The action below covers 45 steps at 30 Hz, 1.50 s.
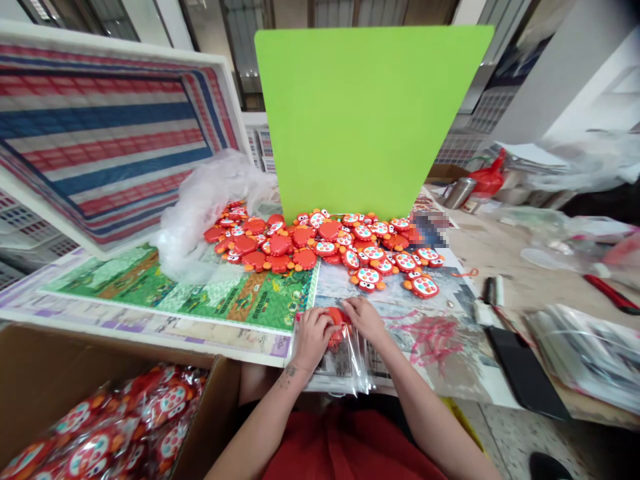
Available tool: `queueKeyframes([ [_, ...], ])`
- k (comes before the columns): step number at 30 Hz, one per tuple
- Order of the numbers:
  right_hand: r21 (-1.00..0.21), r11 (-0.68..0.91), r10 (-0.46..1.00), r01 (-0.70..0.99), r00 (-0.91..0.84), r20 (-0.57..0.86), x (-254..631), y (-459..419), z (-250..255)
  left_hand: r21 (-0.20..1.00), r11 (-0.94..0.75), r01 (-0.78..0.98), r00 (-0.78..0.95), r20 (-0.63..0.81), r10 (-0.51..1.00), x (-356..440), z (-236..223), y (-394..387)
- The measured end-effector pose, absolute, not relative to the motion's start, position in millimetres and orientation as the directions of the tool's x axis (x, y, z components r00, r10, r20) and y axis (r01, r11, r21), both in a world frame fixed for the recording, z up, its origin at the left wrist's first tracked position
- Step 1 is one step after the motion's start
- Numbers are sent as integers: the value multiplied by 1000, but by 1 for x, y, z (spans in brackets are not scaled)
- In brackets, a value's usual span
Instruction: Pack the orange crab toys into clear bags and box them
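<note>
My left hand (311, 338) and my right hand (366, 319) meet at the table's front edge, both with fingers curled on one orange crab-shaped toy (338, 323). The toy sits at the mouth of a clear plastic bag (350, 370) on a stack of such bags under my hands. A pile of several identical orange crab toys (327, 250) with white dotted faces lies just beyond, in front of an upright green board (367, 117).
A cardboard box (45, 363) at lower left holds bagged crab toys (107, 433). A crumpled clear plastic sheet (200, 213) lies left of the pile. Scissors (610, 293), a black flat object (520, 373), stacked clear bags (585, 350) and a metal cup (457, 193) are on the right.
</note>
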State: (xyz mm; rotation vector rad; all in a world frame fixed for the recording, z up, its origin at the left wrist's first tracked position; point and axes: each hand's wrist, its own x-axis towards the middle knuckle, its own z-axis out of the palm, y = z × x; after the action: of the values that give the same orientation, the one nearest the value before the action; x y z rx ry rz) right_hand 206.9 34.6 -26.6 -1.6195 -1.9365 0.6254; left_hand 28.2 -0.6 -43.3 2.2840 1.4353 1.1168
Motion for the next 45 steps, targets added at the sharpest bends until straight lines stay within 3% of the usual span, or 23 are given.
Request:
queueKeyframes([
  [3, -597, -1, 999, 802, 20, 26, 212, 20, -23, 692, -420, 586, 211, 371, 905, 25, -40, 4],
  [8, -657, 36, 999, 753, -39, 9, 202, 6, -31, 820, -314, 479, 334, 161, 929, 13, -31, 13],
  [12, -696, 47, 993, 716, 40, 108, 190, 1, -39, 828, -302, 473, 357, 133, 925, 8, -17, 15],
  [17, -878, 127, 970, 462, 129, 208, 183, -1, -37, 845, -263, 466, 378, 78, 922, 12, 0, 8],
  [20, -944, 156, 970, 289, 136, 202, 182, -1, -31, 862, -238, 448, 157, 186, 970, 11, -1, 7],
  [23, -970, 176, 969, 167, 142, 200, 184, -2, -24, 967, -97, 237, -32, 108, 994, 6, -11, 8],
  [26, -966, 205, 959, 156, 163, 230, 187, -3, -20, 998, 64, 22, 110, -66, 992, 2, -21, 8],
  [30, -820, 343, 873, 458, 167, 458, 192, -4, -12, 992, 126, -14, 210, -120, 970, 6, -24, 3],
  [33, -620, 473, 801, 626, -13, 598, 189, -4, -2, 993, 113, -36, 237, -101, 966, 15, -20, 1],
  [38, -432, 563, 770, 704, -259, 583, 176, -3, 10, 988, -125, 94, 297, 92, 951, 25, -8, -1],
  [42, -337, 575, 750, 746, -315, 582, 169, -3, 15, 914, -248, 321, 325, 140, 935, 26, 5, -4],
  [45, -354, 552, 766, 755, -291, 574, 167, 0, 16, 872, -286, 398, 356, 141, 924, 27, 12, -6],
])
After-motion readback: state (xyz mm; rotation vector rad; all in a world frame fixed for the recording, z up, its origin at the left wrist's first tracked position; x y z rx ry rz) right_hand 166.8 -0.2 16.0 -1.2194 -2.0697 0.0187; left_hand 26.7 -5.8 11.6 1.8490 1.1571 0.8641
